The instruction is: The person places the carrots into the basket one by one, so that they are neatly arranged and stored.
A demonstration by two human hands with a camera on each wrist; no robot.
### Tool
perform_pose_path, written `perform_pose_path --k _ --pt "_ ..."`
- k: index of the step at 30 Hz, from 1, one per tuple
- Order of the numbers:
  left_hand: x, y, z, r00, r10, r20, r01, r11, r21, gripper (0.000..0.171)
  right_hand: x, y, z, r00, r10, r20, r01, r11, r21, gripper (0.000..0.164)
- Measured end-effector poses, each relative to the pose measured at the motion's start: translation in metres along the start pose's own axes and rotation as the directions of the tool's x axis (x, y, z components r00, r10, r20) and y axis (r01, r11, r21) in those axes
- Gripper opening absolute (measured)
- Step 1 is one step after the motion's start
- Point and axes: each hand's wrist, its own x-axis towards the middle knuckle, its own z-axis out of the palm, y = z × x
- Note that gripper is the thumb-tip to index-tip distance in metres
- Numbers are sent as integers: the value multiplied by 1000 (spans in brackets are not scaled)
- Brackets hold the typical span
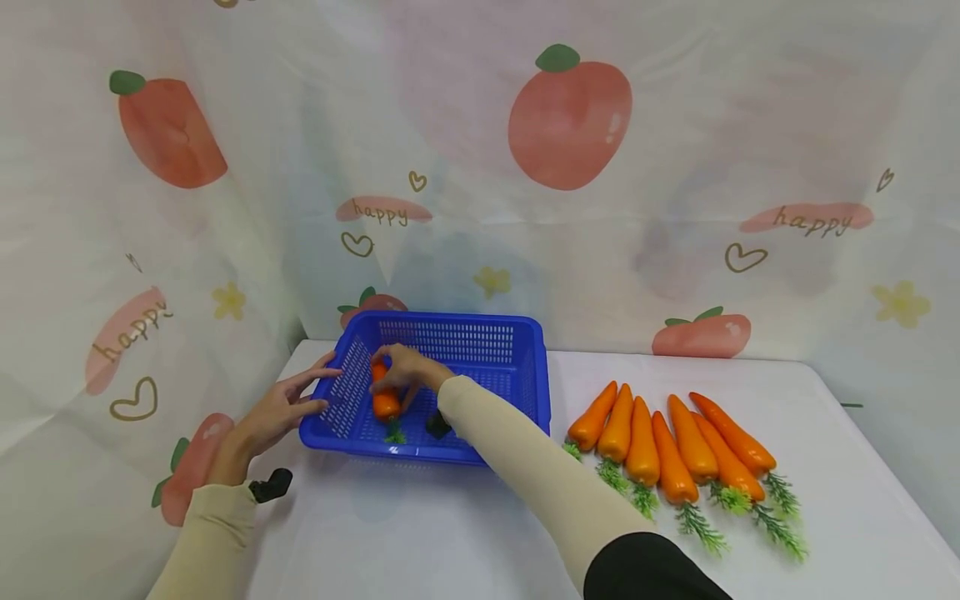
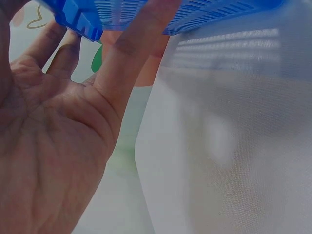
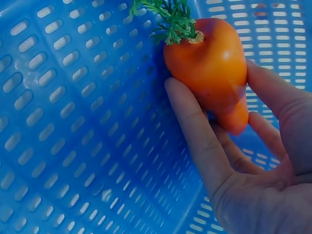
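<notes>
A blue plastic basket (image 1: 450, 454) with slotted walls stands on the table at the centre left. My left hand (image 1: 281, 410) is at its left side, fingers extended and spread, with fingertips at the rim. In the left wrist view, the thumb (image 2: 139, 44) reaches up in front of the basket's corner. Inside the basket, my right hand (image 1: 408, 371) grips an orange carrot (image 1: 386, 406) with a green leafy top (image 3: 173, 24). The right wrist view shows fingers and thumb on both sides of the carrot (image 3: 214, 68), close to the slotted wall.
Several more carrots (image 1: 643, 442) lie side by side on the white table (image 1: 390, 533), right of the basket, their leafy tops towards me. A printed cloth backdrop (image 1: 465, 150) hangs behind and along the left side. Black devices (image 1: 272, 485) are worn at the wrists.
</notes>
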Motion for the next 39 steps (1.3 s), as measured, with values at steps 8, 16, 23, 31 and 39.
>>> perform_pose_path --k 8,16,23,31,39 --pt "2 0 2 1000 0 8 0 1000 -17 57 -1 2 1 1000 19 -8 -19 1000 -13 58" --pt "2 1 4 1000 2 6 -2 1000 -19 57 -2 2 1 999 30 -20 -31 999 -30 57" --pt "2 1 6 1000 -10 9 10 1000 -20 57 -5 2 0 999 33 -8 -34 998 -52 58" --pt "1 2 6 1000 -25 15 25 999 -23 57 -7 2 -7 997 29 71 -25 998 -61 66" --pt "-1 1 4 999 -42 -6 42 999 -15 57 -23 -7 -29 988 -10 153 28 993 -111 70"
